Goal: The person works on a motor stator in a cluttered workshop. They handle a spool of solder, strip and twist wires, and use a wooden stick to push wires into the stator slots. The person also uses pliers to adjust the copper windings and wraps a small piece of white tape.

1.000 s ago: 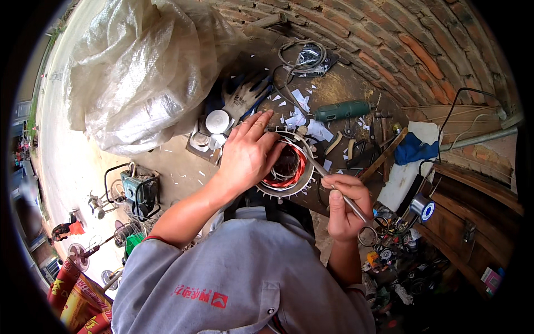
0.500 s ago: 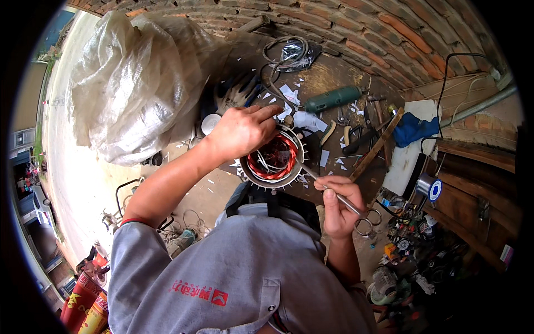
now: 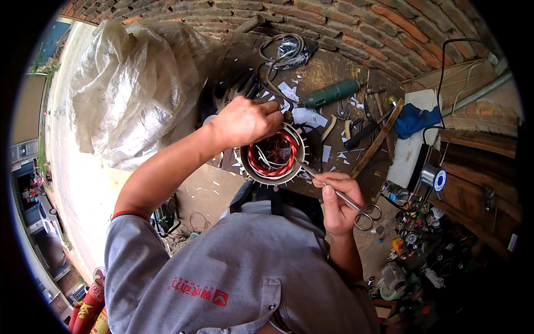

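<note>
A round motor stator (image 3: 302, 153) with red sleeved windings (image 3: 287, 165), white leads inside and pale tabs around its rim stands at the bench edge before me. My left hand (image 3: 247, 121) is over its far left rim, fingers curled together and knuckles up. The fingertips are turned away, so whatever they pinch is hidden. In my right hand (image 3: 340, 203) is a pair of long, slim scissors (image 3: 349, 201), thumb and fingers pinching the shaft. Their ring handles point toward me on the right, and the tip end meets the stator's right rim.
White paper scraps (image 3: 308, 117) litter the bench. Beyond lie a green cylindrical tool (image 3: 332, 93), a coiled cable (image 3: 281, 47) and a work glove (image 3: 240, 88). A wooden strip (image 3: 379, 139), hammer (image 3: 377, 91) and solder spool (image 3: 433, 178) are right; plastic sheeting (image 3: 139, 89) bulges left.
My left hand's fingers have curled down closer to the stator's rim from a more stretched position. The right hand keeps the scissors in nearly the same place. The view has shifted slightly.
</note>
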`<act>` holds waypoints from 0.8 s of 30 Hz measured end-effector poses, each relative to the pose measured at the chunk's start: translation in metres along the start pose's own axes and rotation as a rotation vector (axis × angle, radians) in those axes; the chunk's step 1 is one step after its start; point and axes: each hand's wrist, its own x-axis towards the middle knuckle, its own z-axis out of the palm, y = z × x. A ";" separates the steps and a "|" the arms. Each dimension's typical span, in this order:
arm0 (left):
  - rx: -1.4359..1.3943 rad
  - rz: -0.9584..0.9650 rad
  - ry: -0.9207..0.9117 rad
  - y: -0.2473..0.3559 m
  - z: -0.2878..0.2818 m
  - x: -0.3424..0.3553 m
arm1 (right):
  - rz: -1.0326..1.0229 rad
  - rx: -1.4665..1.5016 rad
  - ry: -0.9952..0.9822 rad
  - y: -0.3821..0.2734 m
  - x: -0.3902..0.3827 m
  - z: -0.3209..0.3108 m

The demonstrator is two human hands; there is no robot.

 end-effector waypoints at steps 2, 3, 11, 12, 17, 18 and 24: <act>-0.002 -0.005 0.000 -0.001 0.002 -0.001 | -0.009 0.010 0.007 0.000 -0.001 0.002; -0.022 -0.014 0.007 -0.001 0.002 -0.002 | 0.000 0.002 0.001 -0.001 -0.001 0.002; -0.250 -0.054 0.022 -0.007 0.001 -0.012 | -0.040 -0.020 -0.015 -0.006 -0.004 0.001; -0.279 -0.092 0.050 -0.008 0.000 -0.015 | -0.032 -0.019 -0.006 -0.006 -0.004 0.001; -0.396 -0.324 0.230 0.000 -0.002 -0.042 | -0.020 0.005 0.062 -0.008 -0.009 -0.002; -0.456 -0.364 0.229 0.003 -0.001 -0.048 | -0.003 0.021 0.093 -0.008 -0.009 -0.003; -0.498 -0.430 0.288 0.026 0.013 -0.064 | 0.378 -0.395 0.119 0.016 0.011 -0.038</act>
